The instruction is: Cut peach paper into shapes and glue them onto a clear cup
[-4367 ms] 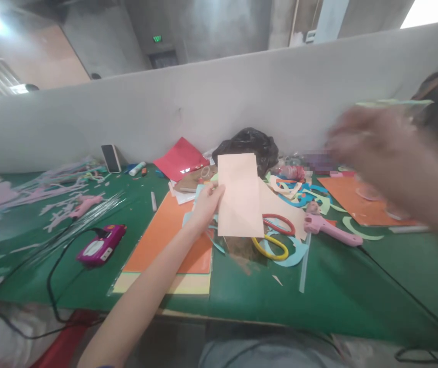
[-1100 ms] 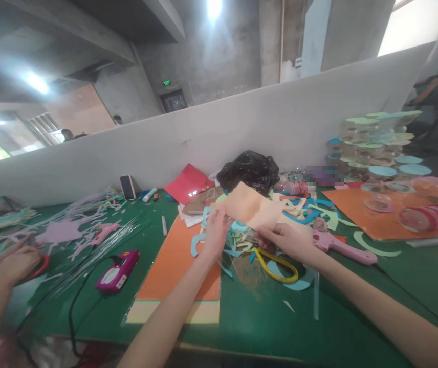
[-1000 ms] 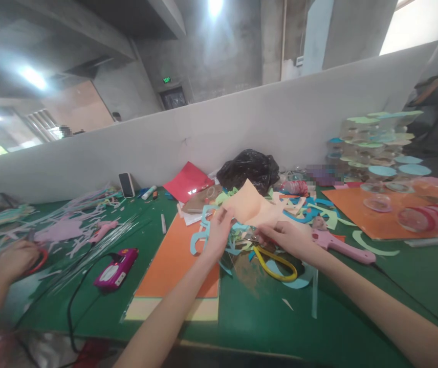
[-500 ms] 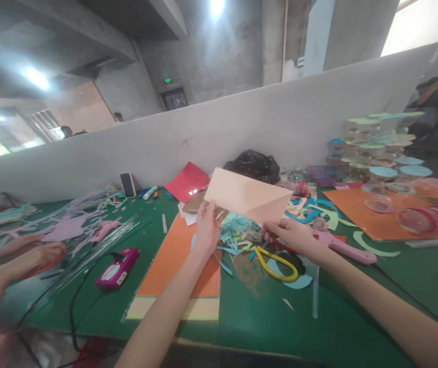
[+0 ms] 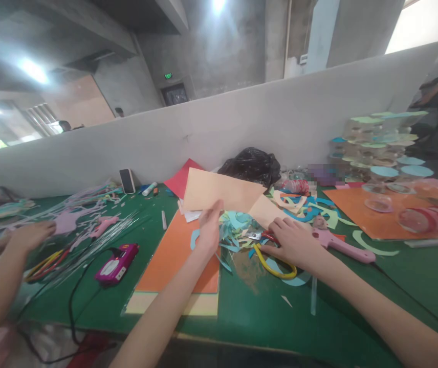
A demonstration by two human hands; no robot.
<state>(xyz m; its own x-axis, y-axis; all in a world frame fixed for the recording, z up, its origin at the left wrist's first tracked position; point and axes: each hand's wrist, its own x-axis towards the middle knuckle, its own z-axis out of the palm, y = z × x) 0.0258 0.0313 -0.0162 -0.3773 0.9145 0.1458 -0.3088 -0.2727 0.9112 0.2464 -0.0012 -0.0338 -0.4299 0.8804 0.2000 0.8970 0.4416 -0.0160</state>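
My left hand (image 5: 210, 229) pinches a pale peach sheet of paper (image 5: 221, 190) along its lower edge and holds it above the table, tilted. My right hand (image 5: 290, 239) is closed around the handles of a pair of scissors (image 5: 276, 268) with one red and one yellow handle. The metal blades (image 5: 254, 236) point left into a heap of blue and green paper scraps (image 5: 236, 225). Another peach paper piece (image 5: 267, 210) lies beside the blades, partly beneath my right fingers. Orange sheets (image 5: 180, 255) lie under my left forearm.
A pink glue gun (image 5: 342, 245) with a cord lies right. A black plastic bag (image 5: 250, 166) stands at the back, with a red sheet (image 5: 184, 176) to its left. A purple power box (image 5: 117, 263) sits left. A co-worker's hand (image 5: 33, 235) is near other scissors. Stacked cups (image 5: 380, 143) stand right.
My right hand has let go of the peach sheet and moved onto the scissors. My left hand has shifted the sheet leftward. The co-worker's hand has left their scissors on the table.
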